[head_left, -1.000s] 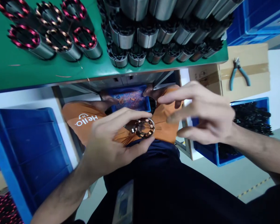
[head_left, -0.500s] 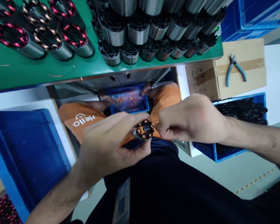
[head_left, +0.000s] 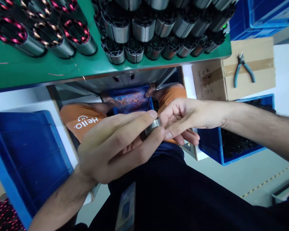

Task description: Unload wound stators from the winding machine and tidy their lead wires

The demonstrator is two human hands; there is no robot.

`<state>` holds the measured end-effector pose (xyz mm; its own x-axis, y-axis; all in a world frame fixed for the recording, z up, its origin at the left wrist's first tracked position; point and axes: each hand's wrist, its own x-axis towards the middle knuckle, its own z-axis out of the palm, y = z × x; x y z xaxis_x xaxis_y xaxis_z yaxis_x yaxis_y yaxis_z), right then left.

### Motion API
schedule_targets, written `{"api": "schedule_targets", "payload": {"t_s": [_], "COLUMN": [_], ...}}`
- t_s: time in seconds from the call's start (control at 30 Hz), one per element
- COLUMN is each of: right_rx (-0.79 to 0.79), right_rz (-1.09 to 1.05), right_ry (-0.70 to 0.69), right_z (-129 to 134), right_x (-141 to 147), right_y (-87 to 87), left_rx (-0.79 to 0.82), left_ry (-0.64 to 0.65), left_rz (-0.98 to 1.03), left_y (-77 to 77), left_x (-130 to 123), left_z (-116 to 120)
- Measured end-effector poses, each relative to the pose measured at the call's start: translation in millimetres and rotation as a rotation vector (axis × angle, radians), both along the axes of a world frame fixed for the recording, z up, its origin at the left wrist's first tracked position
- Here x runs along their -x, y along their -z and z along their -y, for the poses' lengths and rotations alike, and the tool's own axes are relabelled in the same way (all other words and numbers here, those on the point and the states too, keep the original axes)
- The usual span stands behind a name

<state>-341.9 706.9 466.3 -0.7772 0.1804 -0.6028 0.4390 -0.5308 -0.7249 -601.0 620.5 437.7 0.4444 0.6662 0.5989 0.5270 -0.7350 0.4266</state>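
Observation:
A small motor stator (head_left: pixel 151 127), its steel side partly showing, is between my two hands over my lap. My left hand (head_left: pixel 110 147) is closed around it, fingers along its sides. My right hand (head_left: pixel 180 120) grips the stator's right end with thumb and bent forefinger, its other fingers curled loosely below. Both hands hide most of the stator, and its wound end does not show.
The green bench (head_left: pixel 62 71) carries wound stators (head_left: pixel 82 38) and rows of bare steel ones (head_left: pixel 144 30). Pliers (head_left: pixel 242 69) rest on a cardboard box (head_left: pixel 262 83). A blue bin of black parts (head_left: pixel 223 157) stands right, a blue crate (head_left: pixel 26 154) left, a scrap tray (head_left: pixel 133 88) under the bench.
My right hand has turned from a fist beside the stator to fingers on its end. The stator has turned: its copper-wound end faced me before and is now hidden.

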Motion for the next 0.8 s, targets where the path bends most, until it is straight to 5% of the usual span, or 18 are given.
{"api": "schedule_targets", "payload": {"t_s": [0.17,0.23,0.3,0.4,0.53,0.6,0.67,0.8], "right_rx": [-0.848,-0.994,-0.931,-0.5,-0.027,-0.096,-0.404,-0.965], "right_rz": [-0.004,-0.01,-0.01,0.054,0.077,0.045,0.04,0.086], "right_ry": [0.015,-0.024,0.06,0.159,0.004,-0.046,-0.053,-0.087], "right_z": [3.7,-2.6,-10.8,-18.7,-13.3,-6.3,0.5,4.7], "right_x": [1.5,-2.8,-7.4,-8.3,-1.6,0.8,2.1,-0.3], "right_y": [-24.1,-35.4,-42.3,-40.5,-20.5,-12.8,-12.7,-34.5], "left_rx": [0.435,0.499,0.428,0.288,0.125,0.055,0.08,0.407], "left_ry": [-0.084,-0.065,-0.051,-0.08,-0.126,-0.09,-0.062,-0.073], "left_rz": [0.03,0.125,0.187,0.181,0.113,0.038,-0.013,0.076], "left_y": [-6.4,-6.0,-3.9,-1.7,-4.2,-4.4,-3.5,-4.3], "left_x": [-3.7,-3.1,-0.9,1.2,0.2,0.3,0.5,-0.8], "left_z": [-2.2,-2.9,-2.5,-0.7,0.3,-0.1,-0.8,-2.4]}}
